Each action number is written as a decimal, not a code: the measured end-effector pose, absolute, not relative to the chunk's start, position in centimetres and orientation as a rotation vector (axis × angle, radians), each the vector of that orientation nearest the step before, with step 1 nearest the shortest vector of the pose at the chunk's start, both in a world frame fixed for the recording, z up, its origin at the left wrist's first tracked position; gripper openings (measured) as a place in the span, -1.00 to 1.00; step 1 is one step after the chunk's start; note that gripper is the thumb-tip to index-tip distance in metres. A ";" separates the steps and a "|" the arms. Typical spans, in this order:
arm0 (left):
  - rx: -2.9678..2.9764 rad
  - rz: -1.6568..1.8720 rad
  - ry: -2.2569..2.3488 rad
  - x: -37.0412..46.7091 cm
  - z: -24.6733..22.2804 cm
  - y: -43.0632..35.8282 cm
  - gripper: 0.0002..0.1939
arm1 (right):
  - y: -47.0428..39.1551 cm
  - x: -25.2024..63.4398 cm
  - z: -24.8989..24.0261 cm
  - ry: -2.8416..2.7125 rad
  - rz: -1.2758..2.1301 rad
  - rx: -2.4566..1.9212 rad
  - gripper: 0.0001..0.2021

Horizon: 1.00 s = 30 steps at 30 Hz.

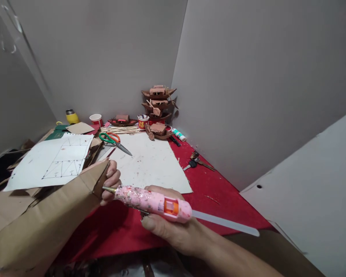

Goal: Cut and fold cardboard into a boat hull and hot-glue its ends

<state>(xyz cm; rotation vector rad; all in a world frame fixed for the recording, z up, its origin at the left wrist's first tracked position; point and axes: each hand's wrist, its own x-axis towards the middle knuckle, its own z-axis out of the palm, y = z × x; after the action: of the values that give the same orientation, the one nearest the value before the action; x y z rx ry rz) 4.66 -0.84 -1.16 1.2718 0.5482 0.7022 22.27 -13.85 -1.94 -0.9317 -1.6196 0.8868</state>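
Observation:
My right hand grips a pink glue gun spotted with dried glue. A whitish glue stick sticks out of its rear end. The metal nozzle points left and meets, or nearly meets, the end edge of a folded brown cardboard piece. My left hand has its fingers curled round the far end of that cardboard, which runs down to the lower left. The palm and thumb are mostly hidden behind it.
Green-and-orange-handled scissors lie on a white sheet over the red tablecloth. A paper with a drawing rests at left. Model boats, thin sticks, paper cups and a yellow jar line the back.

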 end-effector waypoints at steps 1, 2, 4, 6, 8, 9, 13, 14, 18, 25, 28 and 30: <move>1.257 0.645 0.523 4.6 -1.1 -0.8 -0.60 | -13.8 22.2 -1.9 -1.614 0.876 -0.949 -0.67; 1.225 0.586 0.475 4.5 -1.1 -0.7 -0.62 | -13.8 22.3 -1.9 -1.609 0.867 -0.961 -0.66; 1.194 0.565 0.428 4.3 -1.0 -0.6 -0.66 | -13.8 22.6 -2.2 -1.621 0.843 -0.923 -0.66; 1.285 0.689 0.524 4.2 -0.8 -0.8 -0.69 | -13.9 23.3 -2.7 -1.609 0.821 -0.851 -0.68; 1.463 0.857 0.706 4.2 -0.5 -1.2 -0.71 | -14.1 24.0 -3.4 -1.562 0.810 -0.842 -0.66; 1.578 0.941 0.802 4.3 -0.4 -1.4 -0.71 | -14.3 24.3 -3.7 -1.542 0.809 -0.876 -0.65; 2.028 1.151 0.988 4.6 -0.8 -2.1 -0.66 | -15.3 24.7 -4.4 -1.543 0.678 -1.090 -0.68; 2.113 1.172 0.999 4.7 -1.0 -2.1 -0.66 | -15.5 24.6 -4.4 -1.567 0.628 -1.148 -0.71; 2.304 1.228 1.040 5.0 -1.9 -2.1 -0.69 | -15.7 23.5 -4.5 -1.718 0.448 -1.322 -0.82; 2.312 1.241 1.118 5.0 -2.3 -2.1 -0.73 | -14.0 21.8 -6.3 -1.874 0.116 -1.373 -0.75; 2.303 1.252 1.114 4.9 -2.2 -2.4 -0.75 | -13.5 21.5 -6.5 -1.901 0.007 -1.390 -0.75; 2.297 1.262 1.094 4.9 -2.1 -2.5 -0.75 | -13.2 21.3 -6.5 -1.913 -0.045 -1.387 -0.78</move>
<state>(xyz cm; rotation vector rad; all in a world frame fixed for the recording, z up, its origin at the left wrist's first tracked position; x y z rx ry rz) 4.85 -2.49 -2.11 2.2967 1.0945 1.2617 21.35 -13.21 -6.50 -1.3866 -1.9135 -0.0451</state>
